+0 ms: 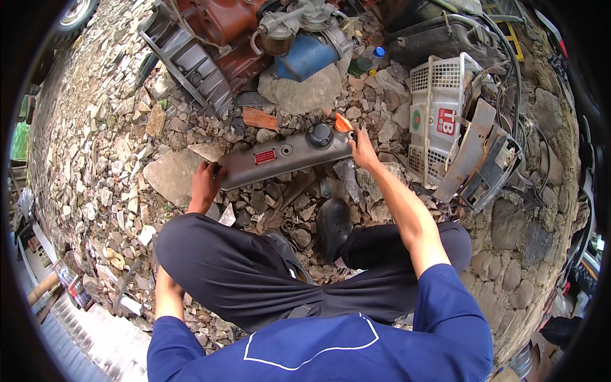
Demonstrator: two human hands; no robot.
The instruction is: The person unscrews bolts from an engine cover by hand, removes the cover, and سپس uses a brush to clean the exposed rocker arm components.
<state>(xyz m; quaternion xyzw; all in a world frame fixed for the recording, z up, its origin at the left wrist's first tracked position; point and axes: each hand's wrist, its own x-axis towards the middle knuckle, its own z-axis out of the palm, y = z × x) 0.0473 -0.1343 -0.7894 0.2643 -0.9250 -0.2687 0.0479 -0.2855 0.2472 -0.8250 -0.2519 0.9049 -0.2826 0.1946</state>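
Observation:
A long grey metal engine valve cover (296, 155) is held in front of me, just past my knees. It has a black round oil filler cap (319, 135) near its right end and a small red label (265, 156) on its face. My left hand (205, 186) grips the left end, its fingers curled at the edge. At the other end, my right hand (363, 149) holds the cover, with its fingertips near a small hole. An orange piece (343, 123), whose kind I cannot make out, shows just beyond that corner.
A rust-red and grey engine (223, 38) with a blue cylindrical filter (309, 56) lies ahead. To the right stands a whitish plastic basket (439, 118) with scrap metal (468, 153). A green bottle (366, 62) lies between. Broken stones (121, 210) cover the ground.

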